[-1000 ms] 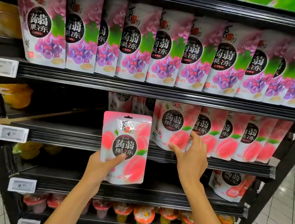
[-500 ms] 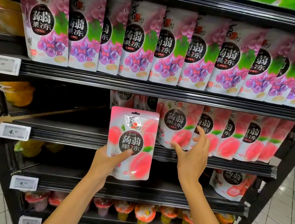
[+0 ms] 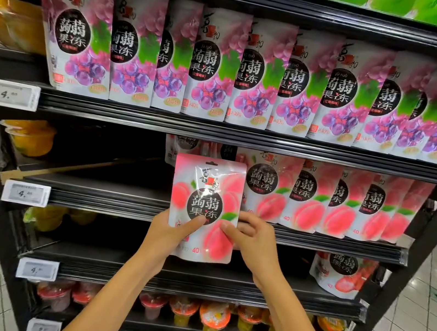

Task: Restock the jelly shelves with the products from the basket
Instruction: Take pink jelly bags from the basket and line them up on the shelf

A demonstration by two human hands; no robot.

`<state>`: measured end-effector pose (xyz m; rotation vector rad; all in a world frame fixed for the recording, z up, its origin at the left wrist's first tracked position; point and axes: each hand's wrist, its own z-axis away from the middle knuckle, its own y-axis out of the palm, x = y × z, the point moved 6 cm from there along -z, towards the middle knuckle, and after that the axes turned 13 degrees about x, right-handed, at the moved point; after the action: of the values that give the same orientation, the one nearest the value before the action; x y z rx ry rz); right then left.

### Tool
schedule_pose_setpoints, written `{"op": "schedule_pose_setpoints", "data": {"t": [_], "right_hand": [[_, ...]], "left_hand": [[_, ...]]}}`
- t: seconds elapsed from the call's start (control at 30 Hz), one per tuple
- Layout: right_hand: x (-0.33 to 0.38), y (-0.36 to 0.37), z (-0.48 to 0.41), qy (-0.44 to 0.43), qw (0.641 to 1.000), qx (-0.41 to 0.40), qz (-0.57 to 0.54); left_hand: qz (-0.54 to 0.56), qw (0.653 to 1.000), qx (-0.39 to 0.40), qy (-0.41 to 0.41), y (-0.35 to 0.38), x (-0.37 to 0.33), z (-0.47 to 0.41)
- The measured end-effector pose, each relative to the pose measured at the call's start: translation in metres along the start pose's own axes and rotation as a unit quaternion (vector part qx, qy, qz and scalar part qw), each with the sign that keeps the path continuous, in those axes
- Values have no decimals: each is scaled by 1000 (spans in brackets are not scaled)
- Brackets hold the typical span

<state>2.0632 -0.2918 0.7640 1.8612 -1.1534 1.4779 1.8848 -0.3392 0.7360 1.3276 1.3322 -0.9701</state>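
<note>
Two hands, left hand (image 3: 168,232) and right hand (image 3: 252,239), are curled around one pink peach-printed plastic jelly pouch (image 3: 204,209), held upright before the black shelf (image 3: 107,199).

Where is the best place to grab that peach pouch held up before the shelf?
By its lower half, coming in from the side edges: thumb on the front, fingers behind, as the left hand and right hand do. The peach pouch is flat, thin and upright, so a pinch across its faces probably holds best.
</note>
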Motion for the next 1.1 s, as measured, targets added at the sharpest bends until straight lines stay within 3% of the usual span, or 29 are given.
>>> {"op": "schedule_pose_setpoints", "data": {"t": [0.1, 0.2, 0.3, 0.4, 0.53, 0.77, 1.1], "right_hand": [[0, -7, -2, 12, 998, -47, -48], [7, -14, -8, 8, 993, -98, -66], [17, -20, -21, 2, 987, -146, -60], [25, -21, -34, -9, 984, -173, -49], [25, -19, -45, -34, 979, -199, -35], [25, -22, -43, -66, 975, -175, 123], [4, -25, -21, 29, 916, -220, 334]], "left_hand": [[-10, 1000, 17, 21, -1, -10, -2], [-10, 998, -31, 52, -10, -17, -5], [-124, 980, -79, 131, -11, -30, 2], [-219, 958, -36, 184, 7, -35, 4], [-230, 964, 4, 133, 21, -25, -7], [-281, 954, -8, 104, 25, -13, -11], [-289, 953, 12, 94, 29, -9, -8]]}}
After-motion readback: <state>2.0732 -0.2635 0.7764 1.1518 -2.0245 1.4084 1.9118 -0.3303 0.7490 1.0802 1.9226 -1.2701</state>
